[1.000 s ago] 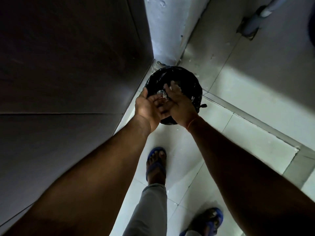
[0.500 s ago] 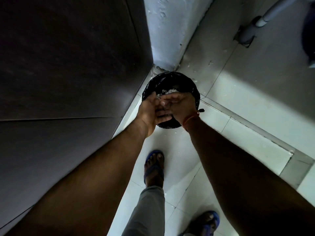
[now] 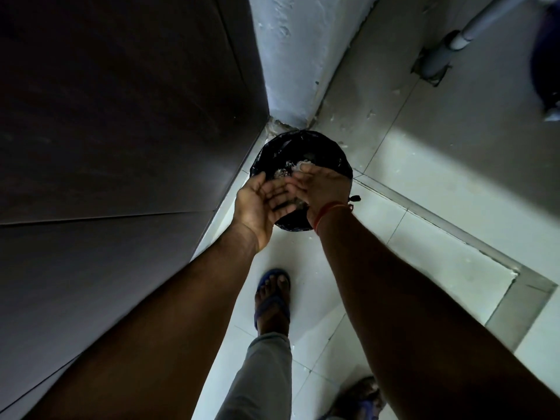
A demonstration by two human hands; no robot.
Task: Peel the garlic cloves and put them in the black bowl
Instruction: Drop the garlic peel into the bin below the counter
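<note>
Since half a second ago the two hands are no longer pressed together: the left hand is now lying palm up with its fingers relaxed and spread, holding nothing that can be made out, and the right hand is crossing over its fingertips, back of the hand toward the camera.

In the head view, both hands are hovering above a round bin lined with a shiny black plastic bag, which is sitting on the floor in the corner between a dark panel wall and a rough whitewashed pillar. Pale papery garlic skins are lying in the bin just beyond the fingertips (blurred, so separate pieces cannot be told apart). The right hand's fingers are pointing down into the bin and are partly hidden, so whether they are pinching anything cannot be told. A thin orange thread band is circling the right wrist. No cloves or black bowl are showing. Lower down, a foot in a blue sandal is standing on the pale floor tiles, and a second sandal is being cut off by the bottom edge. A grey pipe is meeting the floor at upper right.
</note>
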